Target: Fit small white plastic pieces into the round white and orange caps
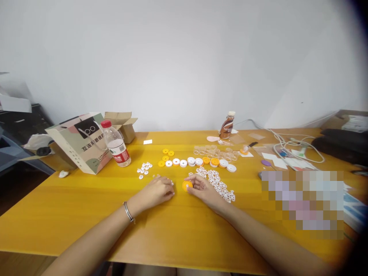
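My right hand (202,188) pinches an orange round disc (186,186) by its edge, just above the table. To its left, my left hand (159,189) is closed, with its fingers curled down near the tabletop. A small whitish bit shows at those fingertips, too small to name. Beyond that hand lie several small white knobbed pieces (145,167). A row of white round discs (183,163) and yellow round discs (161,163) runs across the table behind both hands. White lattice-like pieces (221,186) lie in a heap beside and partly behind my right hand.
Clear rings (212,150) lie behind the discs. At the left stand a water bottle (117,147), a paper bag (83,147) and a cardboard box (126,132). A brown drink bottle (227,125) stands at the back. White cables (290,142) and a blurred-out patch (304,203) are on the right.
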Action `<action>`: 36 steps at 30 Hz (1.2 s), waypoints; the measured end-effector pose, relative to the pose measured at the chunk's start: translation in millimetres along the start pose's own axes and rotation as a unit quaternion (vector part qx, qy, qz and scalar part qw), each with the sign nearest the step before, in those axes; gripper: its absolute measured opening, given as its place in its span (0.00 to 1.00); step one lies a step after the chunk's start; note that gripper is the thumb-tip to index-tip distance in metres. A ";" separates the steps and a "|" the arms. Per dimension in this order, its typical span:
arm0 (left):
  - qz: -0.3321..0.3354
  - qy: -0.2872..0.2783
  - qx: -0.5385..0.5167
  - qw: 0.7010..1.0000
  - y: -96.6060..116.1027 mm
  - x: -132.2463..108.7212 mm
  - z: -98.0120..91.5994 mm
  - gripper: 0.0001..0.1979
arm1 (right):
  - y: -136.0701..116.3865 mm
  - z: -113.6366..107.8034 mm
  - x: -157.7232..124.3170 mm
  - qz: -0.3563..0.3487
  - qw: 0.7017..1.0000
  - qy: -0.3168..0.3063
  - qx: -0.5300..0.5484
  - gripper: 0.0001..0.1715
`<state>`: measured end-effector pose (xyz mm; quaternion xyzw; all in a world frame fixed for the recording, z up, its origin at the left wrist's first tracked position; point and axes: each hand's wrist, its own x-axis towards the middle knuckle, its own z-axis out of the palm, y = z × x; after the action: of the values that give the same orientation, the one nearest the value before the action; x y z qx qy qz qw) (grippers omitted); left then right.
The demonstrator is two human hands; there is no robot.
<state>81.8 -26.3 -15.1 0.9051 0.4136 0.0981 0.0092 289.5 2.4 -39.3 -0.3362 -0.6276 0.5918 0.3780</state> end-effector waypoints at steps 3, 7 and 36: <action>0.019 0.025 0.053 0.998 4.2 2.1 4.6 0.08 | -0.9 0.6 -0.4 0.000 1.000 -0.001 0.007 0.14; 0.009 0.050 0.063 0.997 7.3 5.7 10.3 0.06 | -2.2 1.9 -0.5 0.005 0.999 -0.010 0.030 0.15; 0.090 0.170 0.038 0.981 11.7 2.6 3.1 0.07 | -1.7 8.0 -6.5 0.086 0.991 -0.072 0.070 0.23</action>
<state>92.8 -31.8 -16.6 0.9084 0.3296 0.2350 -0.1045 285.7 -7.3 -38.2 -0.3175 -0.5791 0.6874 0.3021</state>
